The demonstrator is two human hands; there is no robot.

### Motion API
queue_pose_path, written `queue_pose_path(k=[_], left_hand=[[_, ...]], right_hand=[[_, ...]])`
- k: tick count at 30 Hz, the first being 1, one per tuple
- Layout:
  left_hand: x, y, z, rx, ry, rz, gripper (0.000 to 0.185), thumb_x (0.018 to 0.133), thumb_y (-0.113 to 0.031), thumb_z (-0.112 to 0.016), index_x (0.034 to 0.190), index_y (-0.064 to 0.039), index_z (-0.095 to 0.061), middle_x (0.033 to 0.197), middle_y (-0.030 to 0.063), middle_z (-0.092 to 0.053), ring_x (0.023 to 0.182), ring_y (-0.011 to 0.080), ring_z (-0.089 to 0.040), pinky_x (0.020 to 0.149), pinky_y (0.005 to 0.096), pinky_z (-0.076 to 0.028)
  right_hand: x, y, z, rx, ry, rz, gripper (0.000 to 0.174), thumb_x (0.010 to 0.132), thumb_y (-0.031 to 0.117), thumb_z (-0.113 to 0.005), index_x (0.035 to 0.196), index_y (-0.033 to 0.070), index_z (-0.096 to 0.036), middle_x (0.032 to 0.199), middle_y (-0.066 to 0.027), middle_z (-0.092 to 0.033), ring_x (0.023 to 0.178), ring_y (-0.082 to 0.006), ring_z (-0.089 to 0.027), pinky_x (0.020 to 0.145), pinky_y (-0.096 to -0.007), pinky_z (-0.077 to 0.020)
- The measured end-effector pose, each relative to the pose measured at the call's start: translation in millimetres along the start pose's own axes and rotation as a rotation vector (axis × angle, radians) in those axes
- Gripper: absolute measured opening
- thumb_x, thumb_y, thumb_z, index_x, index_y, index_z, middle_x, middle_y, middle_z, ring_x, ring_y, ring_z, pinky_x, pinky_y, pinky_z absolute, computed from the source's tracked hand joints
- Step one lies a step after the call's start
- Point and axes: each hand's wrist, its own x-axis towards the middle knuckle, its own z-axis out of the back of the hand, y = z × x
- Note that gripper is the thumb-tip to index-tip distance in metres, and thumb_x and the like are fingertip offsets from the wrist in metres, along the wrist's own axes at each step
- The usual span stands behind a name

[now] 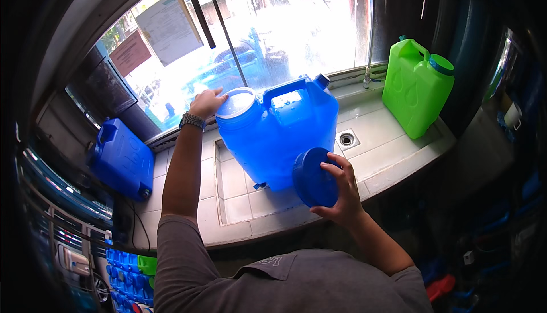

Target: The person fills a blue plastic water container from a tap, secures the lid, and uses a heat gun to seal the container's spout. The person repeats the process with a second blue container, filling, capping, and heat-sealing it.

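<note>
A large blue plastic water jug stands upright before me in the recess of the tiled counter. At its wide, white-rimmed mouth is my left hand, with fingertips at the rim's left edge; whether they press on it is hard to see. That hand holds nothing visible, and a metal watch circles its wrist. My right hand grips a round blue screw lid by its edge, in front of the jug's lower right side. The jug has a carrying handle, a small dark cap and a spigot.
A green jug with a blue lid stands at the counter's right end. Another blue jug is at the left. A floor-type drain lies right of the middle jug. Metal tubes hang before the window.
</note>
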Motion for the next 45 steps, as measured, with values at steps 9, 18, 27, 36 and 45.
queue_pose_path(k=[9,18,27,36,45], left_hand=[[-41,-49,-26,0.166,-0.136,-0.36,0.067,0.086,-0.07,-0.035,0.137,-0.029,-0.05,0.149,0.015,-0.034,0.137,0.0402,-0.028,0.106,0.0613,-0.022],[-19,-22,-25,0.011,-0.086,-0.674,0.066,0.085,-0.068,-0.046,0.134,-0.025,-0.053,0.147,0.012,-0.039,0.138,0.0339,-0.029,0.11,0.0522,-0.027],[-85,70,-92,-1.397,-0.559,-0.458,0.069,0.091,-0.04,-0.047,0.148,-0.009,-0.025,0.145,0.0193,-0.037,0.138,0.0294,-0.029,0.114,0.0461,-0.019],[-252,192,-220,-1.415,-0.299,0.042,0.055,0.087,-0.026,-0.054,0.134,0.002,-0.045,0.137,0.0157,-0.047,0.132,0.0251,-0.037,0.113,0.0375,-0.023],[-262,162,-234,-1.346,-0.034,-0.221,0.034,0.086,-0.021,-0.056,0.116,-0.005,-0.059,0.128,0.0118,-0.054,0.126,0.025,-0.044,0.109,0.0376,-0.029]], right_hand=[[14,-3,-19,0.055,0.052,-0.004,0.088,0.06,0.054,-0.082,0.129,0.012,-0.046,0.135,-0.0197,-0.038,0.124,-0.0397,-0.04,0.101,-0.0502,-0.0363],[110,-3,-39,-0.076,0.075,0.179,0.087,0.058,0.044,-0.086,0.131,0.017,-0.046,0.135,-0.0182,-0.039,0.125,-0.0402,-0.039,0.102,-0.0506,-0.0365],[237,2,-130,-0.327,0.43,0.162,0.067,0.069,0.055,-0.075,0.128,0.028,-0.058,0.143,-0.0171,-0.039,0.131,-0.0403,-0.036,0.106,-0.0494,-0.0361],[246,10,-141,-0.442,0.544,0.044,0.065,0.069,0.045,-0.074,0.129,0.028,-0.056,0.142,-0.0152,-0.041,0.129,-0.0389,-0.04,0.106,-0.0489,-0.0382],[237,59,-170,-0.843,0.451,-0.266,0.077,0.075,0.068,-0.059,0.135,0.02,-0.051,0.135,-0.0235,-0.046,0.119,-0.0404,-0.051,0.1,-0.0455,-0.043]])
